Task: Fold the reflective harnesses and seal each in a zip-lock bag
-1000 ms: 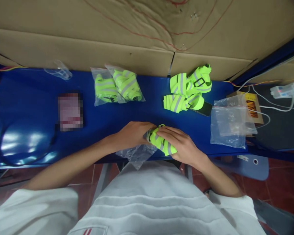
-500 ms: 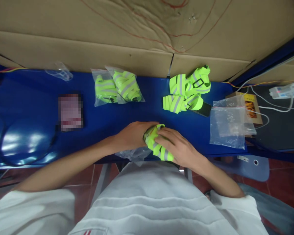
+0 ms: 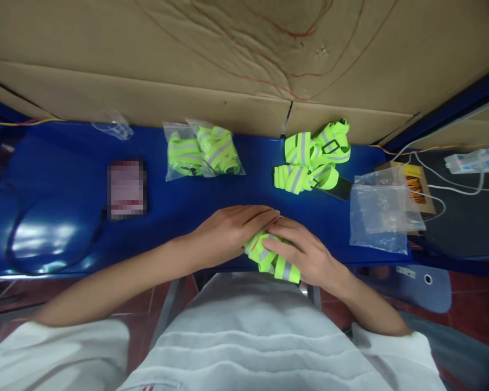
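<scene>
Near the front edge of the blue table, my right hand is closed around a folded neon-yellow reflective strap with grey bands. My left hand curls over the left end of this bundle, its fingertips meeting those of the right. Between them shows a bit of a clear zip bag with a thin red line, gripped by the left hand. Most of the bag, and how far the strap lies inside it, is hidden by my fingers.
Two bagged straps lie at the back. Loose reflective straps rest right of them, partly over a dark phone. Flat clear bags overlap a cardboard box at right. A blurred-out item sits left.
The strap bundle and both hands have shifted slightly right and down in view. My left fingers now reach over the bundle's top, and the clear plastic hanging below the left hand is out of sight.
</scene>
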### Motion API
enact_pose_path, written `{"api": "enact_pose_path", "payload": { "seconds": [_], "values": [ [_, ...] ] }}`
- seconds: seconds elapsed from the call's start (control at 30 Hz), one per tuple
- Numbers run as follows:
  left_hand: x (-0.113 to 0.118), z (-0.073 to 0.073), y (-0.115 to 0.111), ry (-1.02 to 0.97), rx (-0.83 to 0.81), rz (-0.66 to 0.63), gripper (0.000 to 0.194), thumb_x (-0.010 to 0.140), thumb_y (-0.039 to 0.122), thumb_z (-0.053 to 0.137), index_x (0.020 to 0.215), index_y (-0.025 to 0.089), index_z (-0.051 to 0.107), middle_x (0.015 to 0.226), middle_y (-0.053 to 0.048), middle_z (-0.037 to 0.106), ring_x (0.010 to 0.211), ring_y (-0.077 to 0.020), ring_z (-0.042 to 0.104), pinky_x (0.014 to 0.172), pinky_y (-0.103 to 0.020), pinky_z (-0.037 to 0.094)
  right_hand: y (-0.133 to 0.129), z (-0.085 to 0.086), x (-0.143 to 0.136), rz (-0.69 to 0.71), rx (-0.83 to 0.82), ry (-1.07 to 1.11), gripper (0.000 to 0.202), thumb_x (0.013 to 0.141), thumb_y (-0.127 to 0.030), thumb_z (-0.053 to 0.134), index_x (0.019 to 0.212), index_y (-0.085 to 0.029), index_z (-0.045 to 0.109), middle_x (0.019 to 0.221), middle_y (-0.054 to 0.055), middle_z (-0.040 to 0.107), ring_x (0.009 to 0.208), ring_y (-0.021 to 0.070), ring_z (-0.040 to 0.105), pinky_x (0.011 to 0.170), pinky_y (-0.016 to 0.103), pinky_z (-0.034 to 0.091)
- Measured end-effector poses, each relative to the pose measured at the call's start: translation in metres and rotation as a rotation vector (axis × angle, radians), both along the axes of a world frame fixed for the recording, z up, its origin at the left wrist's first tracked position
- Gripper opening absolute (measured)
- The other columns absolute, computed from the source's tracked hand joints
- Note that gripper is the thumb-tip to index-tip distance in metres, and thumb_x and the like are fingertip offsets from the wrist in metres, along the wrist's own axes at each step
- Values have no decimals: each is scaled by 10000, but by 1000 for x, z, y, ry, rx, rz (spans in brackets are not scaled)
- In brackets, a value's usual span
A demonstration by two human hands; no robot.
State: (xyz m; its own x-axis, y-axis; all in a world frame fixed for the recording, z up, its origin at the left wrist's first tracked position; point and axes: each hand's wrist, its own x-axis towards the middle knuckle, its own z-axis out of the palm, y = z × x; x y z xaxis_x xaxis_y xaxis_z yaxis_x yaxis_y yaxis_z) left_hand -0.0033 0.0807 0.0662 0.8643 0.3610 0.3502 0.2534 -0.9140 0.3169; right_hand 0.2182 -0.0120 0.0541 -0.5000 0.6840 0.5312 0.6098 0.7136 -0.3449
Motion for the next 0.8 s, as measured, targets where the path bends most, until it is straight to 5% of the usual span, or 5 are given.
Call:
{"api": "enact_pose_path", "payload": {
  "seconds": [0.17,0.37,0.6,0.8],
  "values": [
    [6,-3,1,5,124,35,383,961,109,528,1341,82,565,1301,-169,703,1149,-270,713,965,-396,590,6,3,5,-154,-41,-54,398,947,-157,629,1334,-249,632,1212,94,683,1176,278,638,1039,480,466],
    [8,-19,2,-63,121,96,363,946,129,579,1308,112,588,1282,-131,723,1133,-235,720,959,-353,565,11,5,13,-76,-80,-103,716,801,21,514,1467,-241,517,1224,77,695,1202,269,617,1002,434,487],
    [8,-23,6,51,-160,90,403,911,357,719,1254,163,629,1250,-85,742,1105,-249,730,945,-346,550,21,22,12,-3,19,-469,491,810,-36,519,1285,-89,632,1238,136,718,1079,289,637,882,456,482],
    [13,-13,10,115,-280,127,423,880,329,756,1253,177,628,1211,-67,746,1121,-257,716,969,-367,527,25,23,7,-11,-71,-389,500,797,-3,454,1267,-64,614,1154,153,708,1013,275,654,909,411,553]
  ]
}}
